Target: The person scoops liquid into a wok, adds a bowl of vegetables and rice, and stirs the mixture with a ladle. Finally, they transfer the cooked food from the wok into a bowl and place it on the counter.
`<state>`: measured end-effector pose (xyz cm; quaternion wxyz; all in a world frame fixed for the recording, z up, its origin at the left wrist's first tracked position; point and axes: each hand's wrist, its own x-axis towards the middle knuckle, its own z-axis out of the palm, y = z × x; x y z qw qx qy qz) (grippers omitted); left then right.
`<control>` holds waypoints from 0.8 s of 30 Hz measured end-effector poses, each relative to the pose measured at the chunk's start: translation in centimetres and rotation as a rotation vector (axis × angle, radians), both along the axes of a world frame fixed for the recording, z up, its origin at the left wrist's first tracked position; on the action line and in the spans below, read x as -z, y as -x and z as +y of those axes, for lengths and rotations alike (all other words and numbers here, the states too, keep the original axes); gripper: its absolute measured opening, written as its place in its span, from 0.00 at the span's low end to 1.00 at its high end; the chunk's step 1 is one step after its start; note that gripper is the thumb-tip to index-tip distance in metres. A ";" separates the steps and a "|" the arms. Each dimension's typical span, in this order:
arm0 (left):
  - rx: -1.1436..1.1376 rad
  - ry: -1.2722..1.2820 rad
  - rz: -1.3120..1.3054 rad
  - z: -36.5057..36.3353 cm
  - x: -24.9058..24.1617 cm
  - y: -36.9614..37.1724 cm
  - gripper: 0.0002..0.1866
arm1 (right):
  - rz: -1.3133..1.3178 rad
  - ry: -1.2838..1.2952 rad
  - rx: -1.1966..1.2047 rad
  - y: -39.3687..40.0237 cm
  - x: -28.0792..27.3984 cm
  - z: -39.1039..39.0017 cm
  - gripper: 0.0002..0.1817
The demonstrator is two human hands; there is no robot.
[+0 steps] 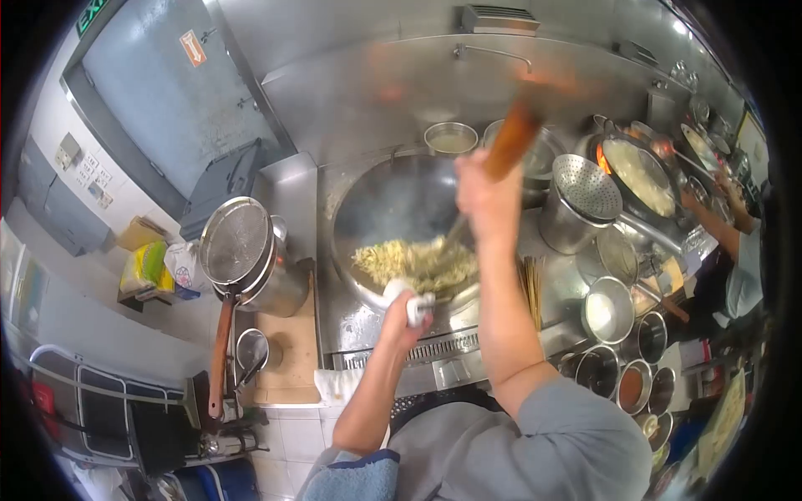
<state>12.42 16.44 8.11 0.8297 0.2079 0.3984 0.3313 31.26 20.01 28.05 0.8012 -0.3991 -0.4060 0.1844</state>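
Observation:
A large dark wok (pixel 359 200) sits on the steel range, with a heap of pale yellow-green food (pixel 401 260) in its near half and faint steam above it. My right hand (pixel 486 196) is closed around the wooden handle (pixel 514 138) of a wok spatula, raised over the wok's right side. The spatula's metal shaft slants down to the food, and its head is partly hidden there. At the wok's near rim, my left hand (pixel 403 321) is closed on a folded white cloth (pixel 418 309); what lies inside the cloth is hidden.
To the left, a mesh strainer (pixel 236 242) with a long wooden handle rests on a steel pot. A perforated ladle (pixel 587 185) lies over another pot at right. Beyond it, a co-worker's arm (pixel 714 221) reaches near a second wok (pixel 639 175) over flame. Several seasoning containers (pixel 635 384) stand at lower right.

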 end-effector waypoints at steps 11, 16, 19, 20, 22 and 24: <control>0.101 -0.317 0.079 -0.2 2.1 -0.4 0.08 | -0.241 -0.001 0.320 3.1 1.5 -1.0 0.13; -0.016 0.044 0.165 -11.8 -3.1 1.8 0.14 | -0.097 -0.028 0.297 -1.5 -6.8 7.1 0.12; -0.107 0.065 0.024 -7.2 -2.3 2.2 0.12 | -0.090 -0.171 0.218 -1.8 -13.5 4.2 0.14; -0.134 -0.047 -0.085 -4.0 -0.8 1.7 0.11 | -0.070 -0.302 0.122 0.9 -14.4 0.2 0.12; -0.161 -0.030 0.008 1.1 0.3 -0.1 0.10 | -0.096 -0.188 0.086 1.6 -11.7 0.0 0.14; -0.092 -0.012 0.080 2.3 0.3 -0.5 0.09 | -0.184 -0.213 0.095 2.3 -4.1 2.0 0.13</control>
